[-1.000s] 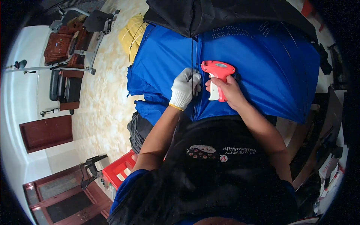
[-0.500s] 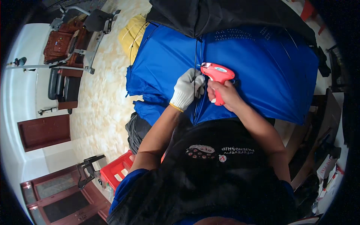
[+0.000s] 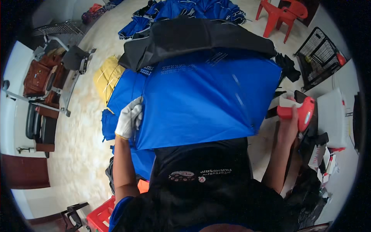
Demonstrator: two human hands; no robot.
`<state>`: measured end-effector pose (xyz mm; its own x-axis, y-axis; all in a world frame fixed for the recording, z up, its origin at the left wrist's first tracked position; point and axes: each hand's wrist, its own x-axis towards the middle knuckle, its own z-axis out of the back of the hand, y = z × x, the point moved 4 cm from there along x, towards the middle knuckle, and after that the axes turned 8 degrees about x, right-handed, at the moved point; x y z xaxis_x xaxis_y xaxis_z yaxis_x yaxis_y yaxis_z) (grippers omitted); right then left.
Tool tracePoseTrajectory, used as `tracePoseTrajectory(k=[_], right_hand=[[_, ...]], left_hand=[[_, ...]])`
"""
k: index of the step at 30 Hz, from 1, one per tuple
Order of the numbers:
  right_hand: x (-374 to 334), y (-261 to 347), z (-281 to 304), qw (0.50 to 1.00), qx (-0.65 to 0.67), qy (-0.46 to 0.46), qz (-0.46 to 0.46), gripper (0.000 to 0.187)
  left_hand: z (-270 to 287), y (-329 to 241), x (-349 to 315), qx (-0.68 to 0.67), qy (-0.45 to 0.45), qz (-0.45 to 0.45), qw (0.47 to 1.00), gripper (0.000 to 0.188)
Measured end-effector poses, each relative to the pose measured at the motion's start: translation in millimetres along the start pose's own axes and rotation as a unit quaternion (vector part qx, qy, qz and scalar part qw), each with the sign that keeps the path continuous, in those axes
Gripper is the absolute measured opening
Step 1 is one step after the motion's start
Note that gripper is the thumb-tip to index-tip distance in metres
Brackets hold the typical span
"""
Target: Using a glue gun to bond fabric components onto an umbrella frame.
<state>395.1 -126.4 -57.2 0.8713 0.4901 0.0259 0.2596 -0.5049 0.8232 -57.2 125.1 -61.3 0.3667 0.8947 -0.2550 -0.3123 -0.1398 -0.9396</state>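
Observation:
Blue umbrella fabric (image 3: 193, 104) with thin ribs lies across my lap, with a black panel (image 3: 208, 38) along its far side. My left hand (image 3: 130, 118), in a white knit glove with a yellow cuff, is closed on a fold of the fabric at its left side. Bare and well off to the right, my right hand (image 3: 289, 125) grips a red tagging gun (image 3: 305, 113), held apart from the cloth. The gun's needle tip cannot be made out.
Yellow fabric (image 3: 107, 79) lies left of the blue, with more blue umbrellas (image 3: 185, 11) on the floor ahead. A red plastic chair (image 3: 284, 17) and a black wire rack (image 3: 319, 58) stand far right. Exercise equipment (image 3: 65, 73) is at left, a red stool (image 3: 102, 214) lower left.
My right hand has carried the tagging gun away from the fabric to the far right. My left hand has moved left, and the blue fabric now spreads smoothly between my hands. The view has shifted.

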Motion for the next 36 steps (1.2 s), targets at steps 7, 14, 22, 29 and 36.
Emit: tracePoseTrajectory(k=[7,14,22,29,36], right_hand=[[-37,-79,-31,0.944,0.089,0.165,-0.272,0.048],[-147,-122,-84,0.742,-0.162,0.552,-0.344,0.038],[-162,-116,-116,0.550,-0.403,0.693,-0.234,0.025],[-151,-138,-83,0.693,-0.230,0.619,-0.289,0.027],[-124,-132,-109,0.748,-0.113,0.546,-0.360,0.038]], left_hand=[[122,41,32,0.167,-0.012,0.045,0.985,0.045],[-4,-162,37,0.534,-0.222,-0.218,0.786,0.049],[-248,-223,88,0.649,0.273,-0.384,0.598,0.059],[-131,-273,213,0.457,-0.198,-0.453,0.740,0.024],[55,-169,209,0.416,-0.355,-0.122,0.828,0.036]])
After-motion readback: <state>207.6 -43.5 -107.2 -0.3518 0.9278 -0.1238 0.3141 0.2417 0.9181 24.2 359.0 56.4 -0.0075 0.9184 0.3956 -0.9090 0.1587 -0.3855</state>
